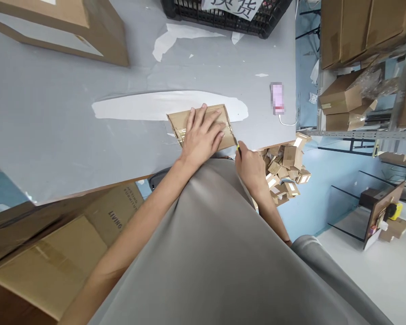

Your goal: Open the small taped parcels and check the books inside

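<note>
A small flat cardboard box (182,118), with shiny clear tape along its left end, lies near the front edge of the table. My left hand (203,133) rests flat on top of it, fingers spread. In my right hand (250,164) is a utility knife (238,146) with a yellow and black handle, gripped in closed fingers. Its tip is at the box's right edge; whether the blade is in the cardboard I cannot tell. Under the back of the box runs a long white patch (131,106) on the grey tabletop (71,95).
A large carton (108,36) stands at the back left, and a black plastic crate (219,20) with a paper sign at the back. A phone (277,98) with a white cable lies to the right. Small boxes (284,169) are heaped below the table; a shelf (355,133) stands further right.
</note>
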Action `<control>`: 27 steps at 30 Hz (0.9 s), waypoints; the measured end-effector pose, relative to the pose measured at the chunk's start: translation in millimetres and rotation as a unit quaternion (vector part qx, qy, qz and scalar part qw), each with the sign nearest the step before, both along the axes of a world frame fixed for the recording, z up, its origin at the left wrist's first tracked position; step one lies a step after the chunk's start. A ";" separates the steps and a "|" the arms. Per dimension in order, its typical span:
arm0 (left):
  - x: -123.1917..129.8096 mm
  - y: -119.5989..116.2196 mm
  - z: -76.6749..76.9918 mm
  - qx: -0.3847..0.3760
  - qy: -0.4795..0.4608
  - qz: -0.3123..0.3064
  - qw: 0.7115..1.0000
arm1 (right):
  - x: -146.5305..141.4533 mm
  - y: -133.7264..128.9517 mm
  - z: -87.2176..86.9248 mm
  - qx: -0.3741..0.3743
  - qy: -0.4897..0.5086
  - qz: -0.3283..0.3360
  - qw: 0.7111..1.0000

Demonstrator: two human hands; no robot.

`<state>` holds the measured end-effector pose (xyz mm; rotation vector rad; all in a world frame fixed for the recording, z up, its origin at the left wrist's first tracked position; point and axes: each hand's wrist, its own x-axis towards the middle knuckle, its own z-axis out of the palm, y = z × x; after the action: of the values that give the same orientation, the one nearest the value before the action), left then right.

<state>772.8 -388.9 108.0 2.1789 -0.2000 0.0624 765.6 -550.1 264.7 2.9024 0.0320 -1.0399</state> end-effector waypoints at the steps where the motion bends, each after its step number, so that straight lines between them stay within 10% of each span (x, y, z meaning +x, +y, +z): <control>1: -0.3 1.5 0.5 -0.003 -0.001 0.000 1.000 | 1.6 -8.0 -6.4 0.017 -0.028 -0.006 0.999; 6: -10.3 24.3 2.1 0.008 -0.014 0.002 1.000 | 39.4 -56.3 -95.2 0.056 -0.173 -0.051 0.982; 13: -56.3 86.5 1.7 0.055 -0.012 0.031 0.998 | 78.6 -85.7 -221.8 0.001 -0.074 -0.068 0.995; 27: -140.1 110.7 1.4 0.042 0.007 0.278 0.960 | 63.4 -92.1 -258.8 0.030 -0.131 -0.055 0.989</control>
<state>632.7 -278.2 109.4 2.2576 0.4318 0.3601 829.1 -642.2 5.9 3.1012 -0.1099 -0.6721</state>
